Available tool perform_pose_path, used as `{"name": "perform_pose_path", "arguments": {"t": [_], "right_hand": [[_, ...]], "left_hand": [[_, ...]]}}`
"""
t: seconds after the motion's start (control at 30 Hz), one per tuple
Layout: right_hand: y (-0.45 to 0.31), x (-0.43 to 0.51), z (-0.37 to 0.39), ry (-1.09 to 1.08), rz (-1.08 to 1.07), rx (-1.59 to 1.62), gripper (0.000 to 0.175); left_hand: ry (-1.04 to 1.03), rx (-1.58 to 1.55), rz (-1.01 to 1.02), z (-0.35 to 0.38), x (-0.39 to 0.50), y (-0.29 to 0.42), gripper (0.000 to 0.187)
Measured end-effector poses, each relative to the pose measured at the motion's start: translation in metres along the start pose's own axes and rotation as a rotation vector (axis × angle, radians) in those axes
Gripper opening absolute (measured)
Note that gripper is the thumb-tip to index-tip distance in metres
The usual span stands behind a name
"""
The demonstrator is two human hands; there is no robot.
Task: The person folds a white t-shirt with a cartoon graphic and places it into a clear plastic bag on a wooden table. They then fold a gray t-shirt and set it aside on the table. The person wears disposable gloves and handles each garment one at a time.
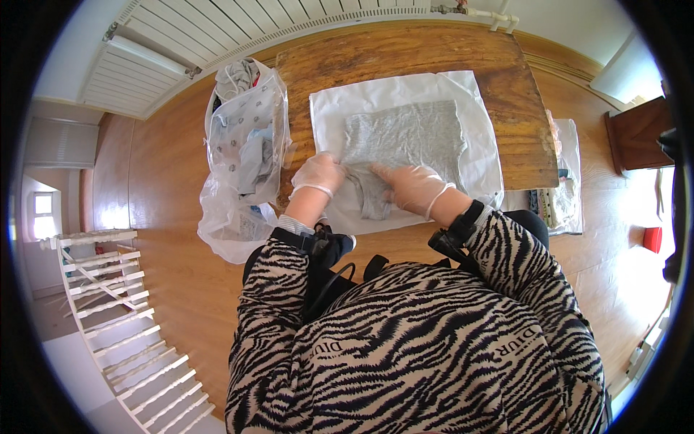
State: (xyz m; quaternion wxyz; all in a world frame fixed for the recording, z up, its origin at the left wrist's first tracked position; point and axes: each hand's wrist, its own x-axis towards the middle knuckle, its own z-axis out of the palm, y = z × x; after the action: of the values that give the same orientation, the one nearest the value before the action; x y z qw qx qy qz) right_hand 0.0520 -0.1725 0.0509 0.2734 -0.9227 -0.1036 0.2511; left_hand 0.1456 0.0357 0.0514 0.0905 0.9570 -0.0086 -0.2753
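A grey knit garment [406, 135] lies spread on a white sheet [331, 119] over a wooden table. Its near part narrows to a sleeve-like piece that hangs toward me. My left hand [320, 176], in a clear thin glove, is at the garment's near left edge; whether its fingertips grip the fabric is not plain. My right hand [415, 190], gloved the same way, rests on the garment's near part with the index finger extended and the other fingers curled by the narrow piece. Creases show in the cloth around both hands.
Left of the wooden table [520, 108] stands a clear plastic bag [233, 141] with folded and bunched clothes. Another plastic package of cloth items [564, 200] lies on the floor at right. A white railing [108, 304] is at lower left, a radiator [244, 27] behind, a red container [653, 240] far right.
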Motion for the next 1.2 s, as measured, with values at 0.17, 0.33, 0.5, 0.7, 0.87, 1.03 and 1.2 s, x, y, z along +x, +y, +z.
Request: {"name": "perform_pose_path", "arguments": {"t": [0.17,0.33,0.5,0.7,0.87,1.03,1.2], "right_hand": [[-0.004,-0.007,-0.005,0.042,-0.031,0.039,0.050],[-0.010,-0.019,-0.002,-0.130,-0.038,-0.030,0.035],[0.001,-0.021,-0.011,-0.003,-0.050,-0.008,0.032],[0.047,-0.023,-0.043,0.418,0.151,0.090,0.027],[0.083,-0.026,-0.048,0.649,0.174,-0.263,0.032],[0.094,-0.024,-0.039,0.549,0.199,-0.504,0.062],[0.089,-0.024,-0.038,0.474,0.273,-0.537,0.067]], "left_hand": [[-0.190,-0.037,0.045,-0.006,0.015,-0.009,0.040],[-0.197,0.029,0.114,-0.010,0.020,-0.015,0.039],[-0.260,-0.057,0.077,-0.002,0.036,-0.032,0.038],[0.009,-0.113,0.091,-0.012,0.037,-0.035,0.030],[0.355,0.083,0.306,-0.010,0.016,-0.002,0.040],[0.340,0.454,0.604,0.007,0.017,0.001,0.065],[0.340,0.355,0.529,0.010,0.020,-0.004,0.065]]}}
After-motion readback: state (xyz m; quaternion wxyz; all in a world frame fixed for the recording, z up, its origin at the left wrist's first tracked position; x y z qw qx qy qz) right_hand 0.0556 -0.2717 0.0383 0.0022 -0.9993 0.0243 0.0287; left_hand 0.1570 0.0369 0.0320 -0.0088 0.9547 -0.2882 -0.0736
